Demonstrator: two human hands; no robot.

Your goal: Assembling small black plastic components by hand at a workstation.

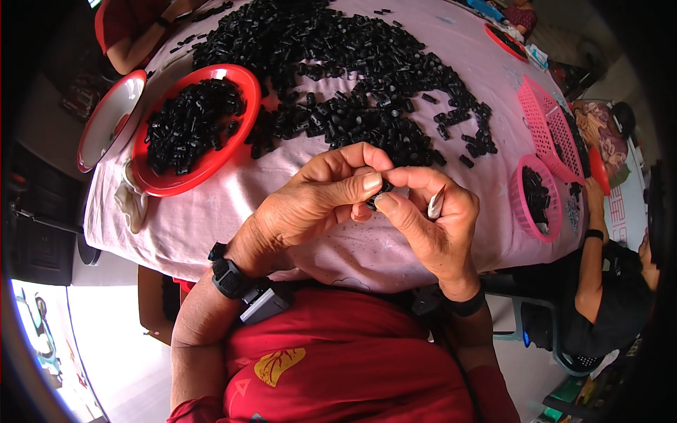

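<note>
Close to the table's near edge, my left hand (317, 194) and my right hand (441, 222) meet, both closed. Their thumbs and fingertips pinch one small black plastic part (383, 188), mostly hidden by the fingers. A pale, pointed piece (436, 203) sticks out between the fingers of my right hand; its kind is unclear. Just beyond my hands lies a large heap of similar black cylindrical parts (367, 106). To the left of my left hand, a red plate (248, 88) holds more of these parts.
A pink cloth (211, 233) covers the table. A red-rimmed white basin (99, 144) stands at the left. On the right are a pink basket (518, 204) with black parts and a larger pink basket (550, 130). Other people sit at the right and far left.
</note>
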